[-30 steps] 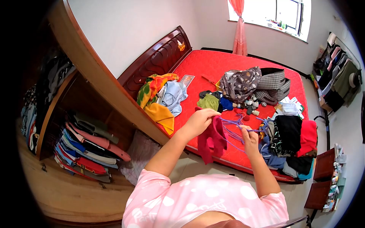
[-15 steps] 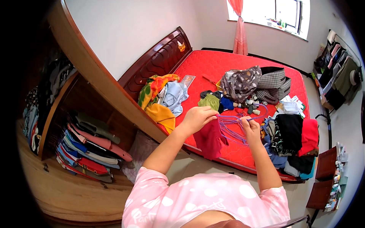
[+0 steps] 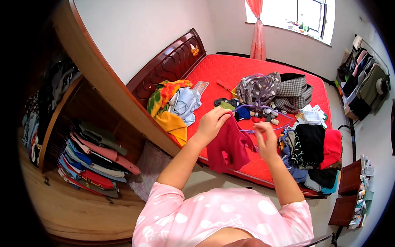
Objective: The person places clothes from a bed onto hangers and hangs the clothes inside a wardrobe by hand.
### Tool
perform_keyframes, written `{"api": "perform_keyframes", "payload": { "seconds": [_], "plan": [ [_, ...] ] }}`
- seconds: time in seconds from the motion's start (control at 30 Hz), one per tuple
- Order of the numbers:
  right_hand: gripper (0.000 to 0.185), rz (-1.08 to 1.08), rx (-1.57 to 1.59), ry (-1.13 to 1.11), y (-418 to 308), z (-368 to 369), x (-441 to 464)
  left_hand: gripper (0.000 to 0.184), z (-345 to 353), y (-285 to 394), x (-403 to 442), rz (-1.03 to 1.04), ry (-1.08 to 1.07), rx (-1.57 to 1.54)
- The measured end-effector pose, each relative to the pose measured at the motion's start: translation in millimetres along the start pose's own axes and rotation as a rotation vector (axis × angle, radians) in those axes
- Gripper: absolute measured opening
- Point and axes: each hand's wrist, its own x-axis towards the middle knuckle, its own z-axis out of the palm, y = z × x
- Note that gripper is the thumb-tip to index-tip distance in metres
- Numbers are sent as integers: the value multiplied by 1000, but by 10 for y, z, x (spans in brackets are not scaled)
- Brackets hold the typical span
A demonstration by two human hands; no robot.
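Note:
My left hand (image 3: 214, 125) pinches the top edge of a dark red garment (image 3: 229, 150), which hangs down over the near side of the bed. Its exact kind is not plain. Purple clothes hangers (image 3: 290, 123) extend from beside that hand across the bed, some lying over a patterned grey bag (image 3: 259, 92). Whether my left fingers also grip a hanger is hidden. My right hand (image 3: 267, 142) is raised at the garment's right side, fingers bent and apart, with a hanger's bar passing behind them.
On the red mattress (image 3: 230, 70) lie a colourful clothes heap (image 3: 168, 107), rolled socks (image 3: 271, 113), a checked bag (image 3: 294, 96) and folded clothes (image 3: 310, 144). An open wardrobe (image 3: 90, 103) with stacked clothes stands left. A clothes rack (image 3: 366, 78) is at the right.
The purple hangers have swung away from me and up over the patterned bag. My right hand's fingers have come apart. The dark red garment has spread wider below my left hand.

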Motion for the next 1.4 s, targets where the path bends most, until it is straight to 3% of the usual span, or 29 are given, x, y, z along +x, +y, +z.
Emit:
{"api": "perform_keyframes", "payload": {
  "seconds": [0.1,0.17,0.33,0.43,0.53,0.67,0.77,0.8,0.9,1.23,1.4],
  "plan": [
    [25,227,112,-116,-49,309,-52,20,-43,59,44,-9,28,-39],
    [23,74,60,-195,108,445,-124,20,-73,107,72,5,58,-66],
    [21,277,117,-362,196,515,-301,20,-183,89,99,-55,138,-105],
    [19,484,81,-414,324,463,-387,20,-269,49,79,-83,162,-114],
    [20,498,34,-342,670,451,-572,20,-334,3,82,-61,190,-125],
    [21,746,4,-394,822,334,-620,18,-408,0,93,-17,249,-121],
    [21,642,-332,-419,728,203,-486,18,-422,-42,62,-29,178,-103],
    [19,404,-367,-298,800,203,-515,18,-417,-36,50,-28,172,-97],
    [17,238,-533,-249,962,155,-549,17,-393,7,16,-18,148,-75],
    [15,12,-926,-171,807,-25,-330,17,-412,26,-60,-14,119,-85],
    [15,-67,-806,-105,751,-158,-296,18,-478,-4,-80,-64,143,-121]
  ]
}}
